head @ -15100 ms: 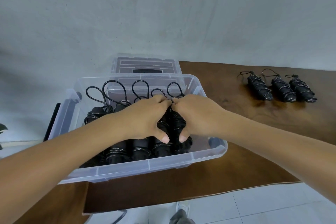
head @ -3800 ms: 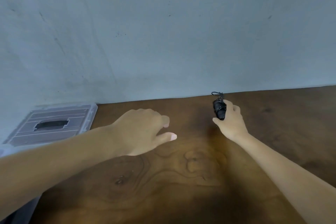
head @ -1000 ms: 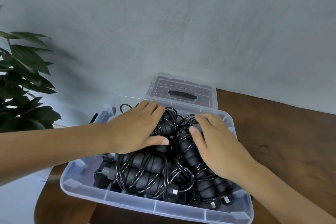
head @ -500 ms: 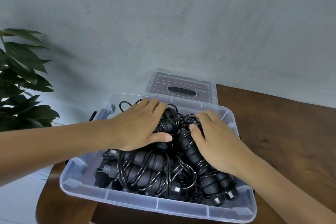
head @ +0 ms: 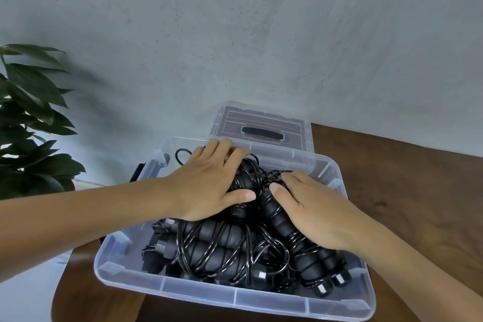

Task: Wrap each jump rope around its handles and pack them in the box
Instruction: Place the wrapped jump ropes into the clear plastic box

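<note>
A leafy green plant (head: 31, 123) stands at far left. The left hand (head: 209, 183) still lies flat, fingers straight, on the black cord-wrapped jump ropes (head: 224, 246) heaped in the clear plastic box (head: 235, 295); the right hand (head: 311, 209), fingers relaxed, likewise presses them, barely shifted. The clear lid (head: 264, 125) lies behind on the dark wooden table (head: 405, 191).

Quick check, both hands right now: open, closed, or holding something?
Left hand: open, fingers flat on the wrapped jump ropes in the box.
Right hand: open, fingers resting on the ropes, gripping nothing.
</note>
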`<state>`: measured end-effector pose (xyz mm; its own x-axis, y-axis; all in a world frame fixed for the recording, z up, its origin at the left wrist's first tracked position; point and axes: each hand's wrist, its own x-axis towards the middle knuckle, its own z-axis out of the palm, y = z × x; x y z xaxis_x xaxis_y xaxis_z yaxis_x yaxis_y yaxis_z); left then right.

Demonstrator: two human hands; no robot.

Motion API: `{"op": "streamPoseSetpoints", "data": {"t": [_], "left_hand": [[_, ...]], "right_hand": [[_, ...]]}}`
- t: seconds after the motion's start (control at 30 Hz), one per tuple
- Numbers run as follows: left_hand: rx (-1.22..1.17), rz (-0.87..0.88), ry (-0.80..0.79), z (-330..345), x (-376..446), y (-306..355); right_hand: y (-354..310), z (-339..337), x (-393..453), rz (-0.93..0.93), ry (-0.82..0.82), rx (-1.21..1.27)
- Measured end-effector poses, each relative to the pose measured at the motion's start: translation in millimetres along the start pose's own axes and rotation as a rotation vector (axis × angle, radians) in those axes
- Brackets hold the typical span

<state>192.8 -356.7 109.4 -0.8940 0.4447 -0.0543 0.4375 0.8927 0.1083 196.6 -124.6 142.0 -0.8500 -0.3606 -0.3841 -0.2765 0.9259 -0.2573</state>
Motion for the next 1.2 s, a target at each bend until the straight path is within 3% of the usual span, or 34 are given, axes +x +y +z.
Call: {"op": "streamPoseSetpoints", "data": {"t": [0.2, 0.3, 0.43, 0.6, 0.8, 0.93, 1.07, 1.2], "left_hand": [[0.024, 0.000, 0.042, -2.5, -3.6, 1.8], [-0.082, -0.016, 0.059, -5.0, -6.9, -0.3], [-0.199, -0.085, 0.052, -17.5, -1.6, -4.6], [-0.229, -0.090, 0.113, -40.8, 20.3, -23.6], [-0.339, -0.203, 0.033, -56.9, 69.3, -53.0], [-0.351, -0.243, -0.057, -42.3, 107.9, -82.1], [-0.344, -0.310, -0.139, -25.2, 147.3, -105.2], [-0.373, -0.454, -0.259, -9.2, 177.2, -119.9]], "right_hand": [[-8.1, -2.4, -1.4, 0.054, 0.055, -0.350], [-7.4, -8.0, -6.2, 0.027, 0.063, -0.382], [0.1, -25.9, -8.3, -0.038, 0.032, -0.221], [18.2, -58.6, 7.6, -0.093, 0.218, 0.115], [51.8, -73.5, 56.4, -0.056, 0.289, 0.456], [78.0, -71.7, 94.1, -0.026, 0.208, 0.482], [95.4, -68.8, 118.6, -0.043, 0.000, 0.608], [115.4, -61.8, 152.4, 0.087, 0.038, 0.606]]}}
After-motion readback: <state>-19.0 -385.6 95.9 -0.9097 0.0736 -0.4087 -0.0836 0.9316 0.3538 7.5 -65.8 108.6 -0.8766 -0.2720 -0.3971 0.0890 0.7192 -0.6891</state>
